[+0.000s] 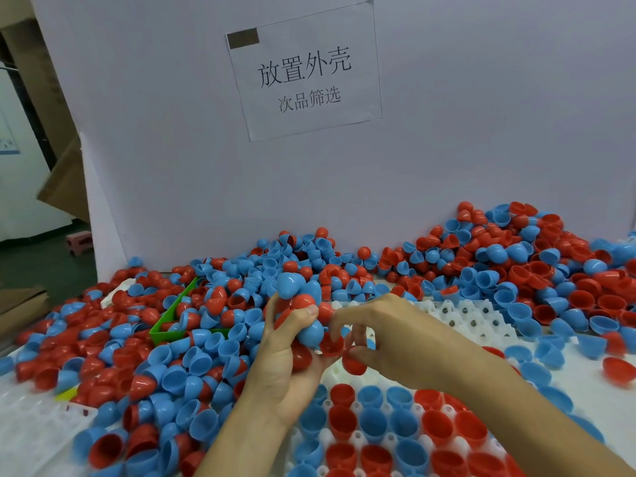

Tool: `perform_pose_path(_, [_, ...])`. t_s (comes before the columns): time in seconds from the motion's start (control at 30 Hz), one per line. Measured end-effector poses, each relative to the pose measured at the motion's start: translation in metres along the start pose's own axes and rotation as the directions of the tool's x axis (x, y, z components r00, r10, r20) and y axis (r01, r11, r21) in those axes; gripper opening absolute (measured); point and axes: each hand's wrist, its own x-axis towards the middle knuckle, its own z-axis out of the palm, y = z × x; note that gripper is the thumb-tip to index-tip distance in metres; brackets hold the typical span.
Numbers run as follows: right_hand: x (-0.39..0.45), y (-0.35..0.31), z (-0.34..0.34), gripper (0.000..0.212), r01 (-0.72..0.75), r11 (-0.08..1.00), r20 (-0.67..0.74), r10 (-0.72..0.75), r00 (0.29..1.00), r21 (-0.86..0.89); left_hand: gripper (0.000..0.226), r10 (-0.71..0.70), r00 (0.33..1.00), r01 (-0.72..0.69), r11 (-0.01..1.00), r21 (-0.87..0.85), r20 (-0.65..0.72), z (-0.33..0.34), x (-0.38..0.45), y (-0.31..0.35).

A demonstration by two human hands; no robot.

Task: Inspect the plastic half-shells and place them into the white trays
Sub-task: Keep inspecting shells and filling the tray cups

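The left hand (292, 352) clutches a bunch of red and blue half-shells (303, 304); the right hand (382, 335) pinches one red half-shell (352, 363) over the white tray (464, 315), whose near rows are filled, far sockets empty, with a large loose pile (516, 256) left, so much remains

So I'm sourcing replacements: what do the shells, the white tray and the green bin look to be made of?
Shells: thin moulded plastic, smooth and glossy, judging by the highlights on the domes; red or blue throughout.
White tray: apparently softer, matte, slightly translucent moulded plastic, with rounded cup walls and holes.
Green bin: rigid opaque plastic, it seems, with straight thin walls and a faint sheen.
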Motion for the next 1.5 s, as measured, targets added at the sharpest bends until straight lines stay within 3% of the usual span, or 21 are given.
perform_pose_path(0.17, [-0.001, 0.003, -0.01, 0.018, -0.008, 0.998, -0.023, 0.01, 1.0, 0.061, 0.045, -0.001, 1.0, 0.002, 1.0, -0.014, 0.018, -0.003, 0.001, 0.003])
perform_pose_path(0.27, [-0.009, 0.02, -0.032, 0.004, -0.082, 0.991, -0.099, 0.093, 0.991, 0.109, 0.037, 0.024, 1.0, -0.024, 0.998, -0.058, -0.005, -0.005, 0.003, 0.009])
perform_pose_path(0.33, [-0.017, 0.038, -0.047, 0.007, -0.153, 0.985, -0.106, 0.16, 0.981, 0.075, 0.041, 0.033, 0.999, -0.034, 0.996, -0.087, -0.019, -0.005, 0.003, 0.012])
perform_pose_path(0.5, [-0.035, 0.065, -0.068, 0.006, -0.34, 0.939, 0.028, 0.339, 0.94, 0.051, 0.034, 0.047, 0.999, -0.048, 0.994, -0.093, -0.017, -0.007, 0.003, 0.014])
perform_pose_path(0.63, [-0.034, 0.056, -0.057, 0.015, -0.383, 0.922, 0.16, 0.386, 0.908, -0.055, 0.027, 0.067, 0.997, -0.068, 0.994, -0.082, -0.024, -0.01, 0.004, 0.018])
perform_pose_path(0.73, [-0.026, 0.043, -0.029, 0.014, -0.398, 0.895, 0.218, 0.437, 0.873, -0.203, 0.033, 0.071, 0.996, -0.075, 0.995, -0.066, -0.052, -0.011, 0.004, 0.019])
perform_pose_path(0.83, [-0.021, 0.035, -0.01, 0.015, -0.41, 0.849, 0.185, 0.486, 0.854, -0.334, 0.047, 0.054, 0.995, -0.06, 0.995, -0.074, -0.083, -0.01, 0.004, 0.022])
perform_pose_path(0.97, [-0.02, 0.035, -0.011, 0.019, -0.442, 0.823, 0.16, 0.52, 0.839, -0.358, 0.058, 0.057, 0.991, -0.068, 0.993, -0.092, -0.119, -0.01, 0.004, 0.025])
perform_pose_path(1.17, [-0.022, 0.041, -0.019, 0.017, -0.413, 0.888, 0.221, 0.453, 0.864, -0.204, 0.061, 0.059, 0.99, -0.073, 0.991, -0.11, -0.128, -0.012, 0.004, 0.029])
perform_pose_path(1.33, [-0.013, 0.041, -0.025, 0.02, -0.269, 0.954, 0.006, 0.272, 0.962, -0.129, 0.053, 0.057, 0.993, -0.072, 0.987, -0.143, -0.103, -0.015, 0.005, 0.032])
perform_pose_path(1.5, [0.019, 0.019, 0.0, 0.038, -0.081, 0.972, 0.111, 0.107, 0.988, -0.22, 0.047, 0.052, 0.993, -0.069, 0.983, -0.17, -0.101, -0.013, 0.006, 0.031])
